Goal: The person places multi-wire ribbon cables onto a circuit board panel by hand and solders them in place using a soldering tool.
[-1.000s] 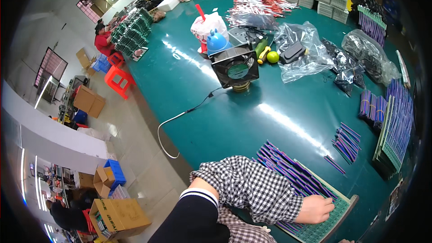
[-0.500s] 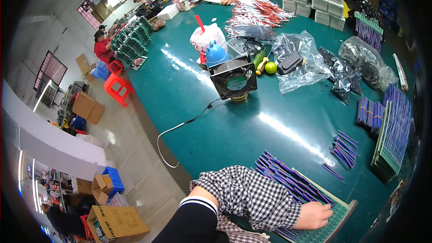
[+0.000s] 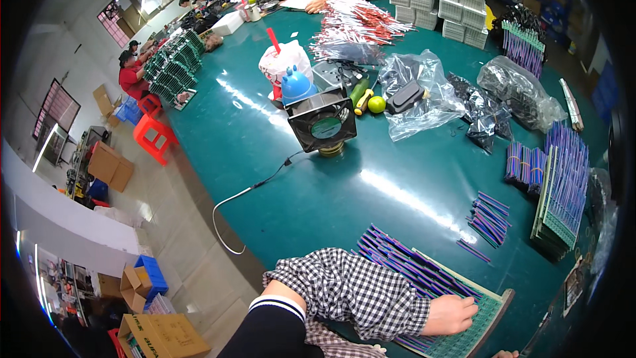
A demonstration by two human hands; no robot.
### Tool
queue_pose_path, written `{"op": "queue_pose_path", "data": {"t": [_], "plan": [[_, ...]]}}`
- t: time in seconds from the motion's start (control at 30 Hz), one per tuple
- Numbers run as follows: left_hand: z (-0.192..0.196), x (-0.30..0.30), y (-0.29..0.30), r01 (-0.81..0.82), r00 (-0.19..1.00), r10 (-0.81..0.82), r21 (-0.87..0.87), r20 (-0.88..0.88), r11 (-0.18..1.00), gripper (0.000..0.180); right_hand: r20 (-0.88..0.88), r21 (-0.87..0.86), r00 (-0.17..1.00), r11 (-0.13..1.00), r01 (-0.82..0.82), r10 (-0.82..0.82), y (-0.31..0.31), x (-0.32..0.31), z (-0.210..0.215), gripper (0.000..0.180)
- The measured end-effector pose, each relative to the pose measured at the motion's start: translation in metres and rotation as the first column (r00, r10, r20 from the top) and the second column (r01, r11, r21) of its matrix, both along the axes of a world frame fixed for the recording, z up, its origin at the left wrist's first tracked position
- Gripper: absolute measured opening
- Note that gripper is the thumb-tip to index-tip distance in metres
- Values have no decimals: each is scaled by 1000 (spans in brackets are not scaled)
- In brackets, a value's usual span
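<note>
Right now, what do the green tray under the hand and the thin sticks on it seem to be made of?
The green tray looks like moulded plastic with a matt finish: its surface shows a regular grid of small cells. The thin sticks look like glossy plastic or coated tubes, in purple and blue; their material stays uncertain. The left hand rests flat on them.

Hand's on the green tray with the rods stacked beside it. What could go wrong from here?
1. The left hand rests on the green slotted tray, which sits at the table edge; pressure might tip it off.
2. The checked sleeve lies against the loose purple rods and may sweep them out of line.
</note>
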State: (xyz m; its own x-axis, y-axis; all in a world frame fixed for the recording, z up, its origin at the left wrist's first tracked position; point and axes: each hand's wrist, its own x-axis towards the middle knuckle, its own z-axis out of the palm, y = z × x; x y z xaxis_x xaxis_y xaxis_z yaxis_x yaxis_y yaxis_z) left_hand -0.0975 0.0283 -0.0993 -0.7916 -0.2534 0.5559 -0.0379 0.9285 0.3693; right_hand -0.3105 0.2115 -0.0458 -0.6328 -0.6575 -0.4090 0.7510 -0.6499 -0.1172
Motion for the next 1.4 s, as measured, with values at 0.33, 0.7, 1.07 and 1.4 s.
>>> {"op": "queue_pose_path", "data": {"t": [0.33, 0.7, 1.07, 1.4], "plan": [[15, 8, -5, -39, 999, 38, -36, -11, 999, 17, -350, 0, 926, 988, -153, 143, 4, -13, -20, 34], [20, 11, 3, -5, 1000, 5, -29, 4, 1000, 24, -300, -10, 937, 982, -190, 178, 38, -30, -38, 38], [60, 23, -30, 24, 976, -15, -39, 219, 999, 37, -590, 479, 744, 878, 9, 313, 43, 24, 13, 46], [58, 21, -22, -22, 980, -1, 110, 201, 994, 34, -600, 701, 480, 710, -70, 640, 69, 69, 30, 60]]}}
